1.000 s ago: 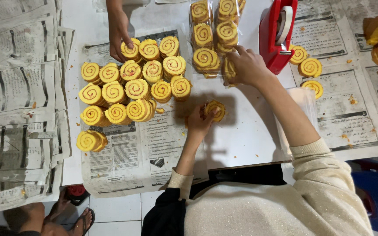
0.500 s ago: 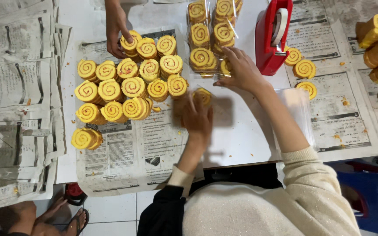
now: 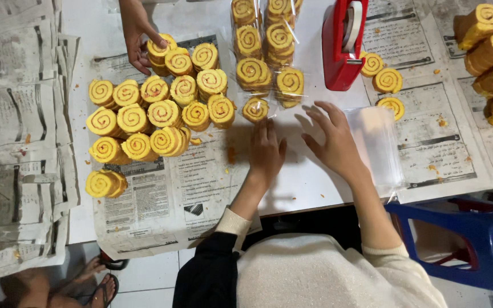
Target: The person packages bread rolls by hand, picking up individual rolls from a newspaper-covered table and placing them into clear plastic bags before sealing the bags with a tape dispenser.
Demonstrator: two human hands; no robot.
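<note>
Left hand (image 3: 266,151) flat, empty, touching bagged roll slice (image 3: 256,109); right hand (image 3: 332,140) spread wide, empty. Looks soft, crumbly, slick wrap: pinch sides lightly.

- Between your left hand (image 3: 266,151) and your right hand (image 3: 333,138) you have a bare strip of white table (image 3: 306,179).
- Straight ahead, the bagged rolls (image 3: 269,60) close the way; one wrapped slice (image 3: 255,109) lies just at your left fingertips.
- On the left, the pile of swirl slices (image 3: 155,108) blocks you, and another person's hand (image 3: 139,35) reaches into it.
- On the right, the red tape dispenser (image 3: 344,45) stands, with clear bags (image 3: 379,145) beside your right wrist.
</note>
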